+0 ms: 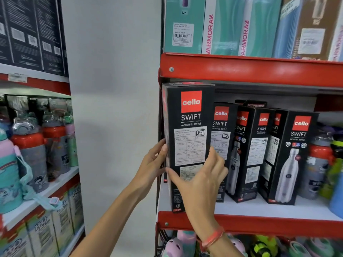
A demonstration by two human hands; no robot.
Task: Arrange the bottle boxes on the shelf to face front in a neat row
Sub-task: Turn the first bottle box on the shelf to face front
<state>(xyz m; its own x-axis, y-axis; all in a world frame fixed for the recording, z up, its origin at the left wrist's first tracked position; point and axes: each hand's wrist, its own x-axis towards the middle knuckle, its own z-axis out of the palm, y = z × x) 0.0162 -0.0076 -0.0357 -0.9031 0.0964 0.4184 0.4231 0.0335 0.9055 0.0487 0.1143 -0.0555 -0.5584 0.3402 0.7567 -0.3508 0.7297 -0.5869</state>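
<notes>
- Currently, the tall black box (187, 145) stands at the left end of the red-edged shelf (259, 222), label panel facing near.
- Left hand (152, 162): grip closed on the box's left edge.
- Right hand (200, 180): fingers spread across the lower front panel, holding it.
- Four more boxes (259, 154) stand to the right, turned at mixed angles.
</notes>
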